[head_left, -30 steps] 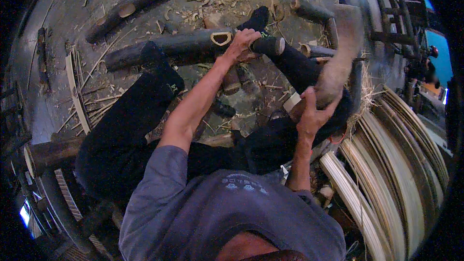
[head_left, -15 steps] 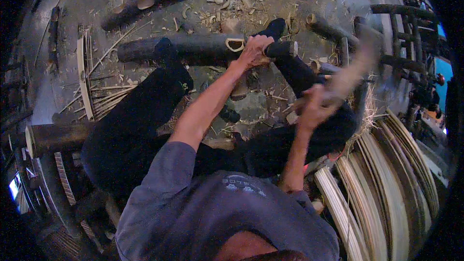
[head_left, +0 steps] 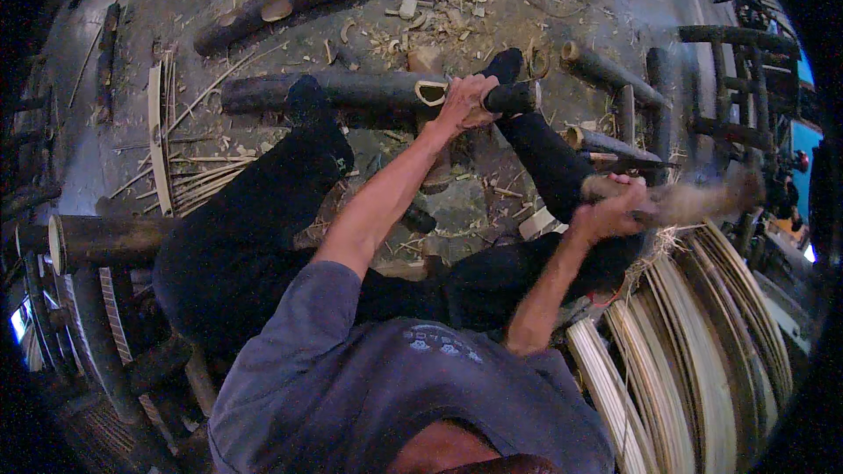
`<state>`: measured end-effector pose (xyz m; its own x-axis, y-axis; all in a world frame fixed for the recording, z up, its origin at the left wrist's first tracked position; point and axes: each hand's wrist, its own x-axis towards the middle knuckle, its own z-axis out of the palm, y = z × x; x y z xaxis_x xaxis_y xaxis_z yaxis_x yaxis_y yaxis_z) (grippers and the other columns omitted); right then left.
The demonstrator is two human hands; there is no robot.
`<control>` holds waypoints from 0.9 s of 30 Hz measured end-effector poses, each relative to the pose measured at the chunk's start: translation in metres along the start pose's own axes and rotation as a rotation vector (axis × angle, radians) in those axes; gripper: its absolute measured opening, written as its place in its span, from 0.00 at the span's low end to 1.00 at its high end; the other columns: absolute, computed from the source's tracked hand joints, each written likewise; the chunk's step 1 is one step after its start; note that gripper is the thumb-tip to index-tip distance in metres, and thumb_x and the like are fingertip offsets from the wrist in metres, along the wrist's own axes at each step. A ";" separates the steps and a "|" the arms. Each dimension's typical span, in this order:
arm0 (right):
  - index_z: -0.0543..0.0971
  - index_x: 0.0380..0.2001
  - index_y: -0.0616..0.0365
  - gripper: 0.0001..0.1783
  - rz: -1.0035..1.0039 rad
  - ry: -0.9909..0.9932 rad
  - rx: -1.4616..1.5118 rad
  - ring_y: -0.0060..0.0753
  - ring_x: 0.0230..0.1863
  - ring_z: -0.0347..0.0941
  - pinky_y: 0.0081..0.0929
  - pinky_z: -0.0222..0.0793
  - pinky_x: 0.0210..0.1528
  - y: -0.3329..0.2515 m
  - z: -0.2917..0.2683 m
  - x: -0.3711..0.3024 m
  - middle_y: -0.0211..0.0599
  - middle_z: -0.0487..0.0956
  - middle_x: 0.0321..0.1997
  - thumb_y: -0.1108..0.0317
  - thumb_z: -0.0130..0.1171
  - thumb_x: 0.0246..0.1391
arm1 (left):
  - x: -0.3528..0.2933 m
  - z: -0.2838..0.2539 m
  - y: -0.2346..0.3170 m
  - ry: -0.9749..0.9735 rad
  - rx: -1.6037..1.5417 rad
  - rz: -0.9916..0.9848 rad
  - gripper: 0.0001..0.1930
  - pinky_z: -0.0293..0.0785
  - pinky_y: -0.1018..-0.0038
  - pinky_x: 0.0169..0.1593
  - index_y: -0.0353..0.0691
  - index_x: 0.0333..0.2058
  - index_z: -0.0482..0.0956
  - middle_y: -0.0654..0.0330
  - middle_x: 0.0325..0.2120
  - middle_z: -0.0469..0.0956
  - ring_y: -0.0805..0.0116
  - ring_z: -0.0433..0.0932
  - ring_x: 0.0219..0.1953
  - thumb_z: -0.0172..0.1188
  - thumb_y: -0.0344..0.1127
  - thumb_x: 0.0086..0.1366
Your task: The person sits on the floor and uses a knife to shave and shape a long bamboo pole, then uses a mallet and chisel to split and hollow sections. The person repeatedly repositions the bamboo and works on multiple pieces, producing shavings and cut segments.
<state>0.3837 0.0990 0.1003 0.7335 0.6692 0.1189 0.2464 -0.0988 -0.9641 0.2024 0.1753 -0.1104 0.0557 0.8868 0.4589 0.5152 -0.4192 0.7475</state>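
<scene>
A dark bamboo pole lies crosswise in front of me, with a pale-rimmed cut hole near its right part. Both of my dark-socked feet are against the pole. Just right of the hole, my left hand is closed at the pole; whatever sits inside its fingers is hidden. Over my right thigh, my right hand grips a wooden mallet. Its thick end points right and is smeared by motion.
Another bamboo pole with cut holes lies farther off, near scattered wood chips. Long split strips are bundled at the lower right. Thin strips lie left, above a thick pole. Short bamboo pieces lie right.
My right hand has moved right and slightly down, and the mallet has swung from pointing up and right to pointing nearly straight right. My left hand stays at the same spot on the pole.
</scene>
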 end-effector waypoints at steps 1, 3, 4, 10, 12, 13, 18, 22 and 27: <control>0.66 0.48 0.65 0.22 0.048 0.025 -0.037 0.30 0.30 0.71 0.31 0.69 0.35 -0.001 0.000 -0.003 0.43 0.75 0.32 0.67 0.57 0.52 | 0.003 0.002 0.006 -0.045 0.007 -0.010 0.24 0.61 0.61 0.33 0.48 0.37 0.70 0.59 0.27 0.69 0.55 0.72 0.33 0.67 0.48 0.41; 0.62 0.55 0.69 0.33 0.015 -0.247 -0.344 0.32 0.38 0.72 0.31 0.69 0.42 0.067 0.019 -0.065 0.47 0.73 0.42 0.68 0.62 0.47 | -0.003 0.010 -0.009 0.043 -0.044 0.051 0.23 0.62 0.60 0.32 0.47 0.37 0.71 0.59 0.26 0.69 0.54 0.72 0.32 0.67 0.46 0.41; 0.59 0.58 0.71 0.39 0.012 -0.406 -0.482 0.33 0.42 0.72 0.32 0.69 0.45 0.089 0.029 -0.085 0.50 0.72 0.48 0.69 0.64 0.44 | -0.014 0.007 -0.023 0.083 -0.040 0.072 0.22 0.63 0.60 0.32 0.47 0.36 0.72 0.58 0.26 0.69 0.54 0.73 0.32 0.67 0.45 0.41; 0.61 0.57 0.69 0.40 0.029 -0.292 -0.411 0.35 0.49 0.68 0.30 0.64 0.51 0.082 -0.006 -0.049 0.46 0.71 0.50 0.66 0.66 0.42 | 0.028 -0.028 0.033 0.098 -0.346 -0.243 0.19 0.72 0.63 0.41 0.42 0.36 0.75 0.56 0.30 0.79 0.56 0.78 0.38 0.67 0.43 0.46; 0.61 0.57 0.68 0.39 0.003 -0.328 -0.286 0.36 0.49 0.68 0.30 0.63 0.53 0.064 -0.002 -0.051 0.45 0.71 0.50 0.66 0.67 0.42 | 0.039 -0.043 0.072 0.297 -0.582 -0.634 0.19 0.73 0.66 0.44 0.41 0.39 0.76 0.58 0.35 0.80 0.63 0.79 0.40 0.66 0.43 0.51; 0.61 0.57 0.69 0.40 0.022 -0.390 -0.237 0.37 0.50 0.68 0.30 0.63 0.54 0.054 0.000 -0.052 0.47 0.71 0.51 0.66 0.67 0.42 | 0.038 -0.052 0.070 0.446 -0.918 -0.483 0.19 0.73 0.68 0.45 0.39 0.41 0.76 0.59 0.37 0.80 0.67 0.79 0.40 0.67 0.42 0.53; 0.61 0.58 0.59 0.40 -0.130 -0.620 -0.305 0.44 0.51 0.73 0.35 0.66 0.53 0.018 0.021 -0.066 0.52 0.75 0.50 0.62 0.66 0.42 | 0.040 -0.162 0.062 0.377 -0.717 -0.647 0.16 0.75 0.68 0.45 0.37 0.42 0.75 0.58 0.38 0.79 0.67 0.78 0.38 0.66 0.32 0.55; 0.60 0.59 0.56 0.39 -0.222 -0.775 -0.268 0.49 0.51 0.73 0.36 0.67 0.52 -0.024 0.053 -0.085 0.55 0.75 0.49 0.66 0.64 0.43 | -0.020 -0.166 0.018 0.558 -0.901 -0.625 0.16 0.75 0.68 0.44 0.38 0.41 0.74 0.60 0.35 0.78 0.67 0.78 0.36 0.66 0.27 0.54; 0.59 0.59 0.57 0.41 -0.556 -0.793 -0.106 0.53 0.49 0.74 0.37 0.70 0.50 -0.046 0.079 -0.082 0.57 0.76 0.46 0.67 0.66 0.42 | -0.058 -0.131 0.007 0.660 -1.004 -0.570 0.19 0.73 0.69 0.46 0.41 0.40 0.72 0.62 0.33 0.78 0.68 0.77 0.36 0.69 0.25 0.50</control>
<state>0.2621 0.1068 0.1160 -0.1346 0.9381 0.3192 0.5127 0.3416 -0.7877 0.0910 0.0957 -0.0690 -0.5254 0.8446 -0.1025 -0.5389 -0.2372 0.8083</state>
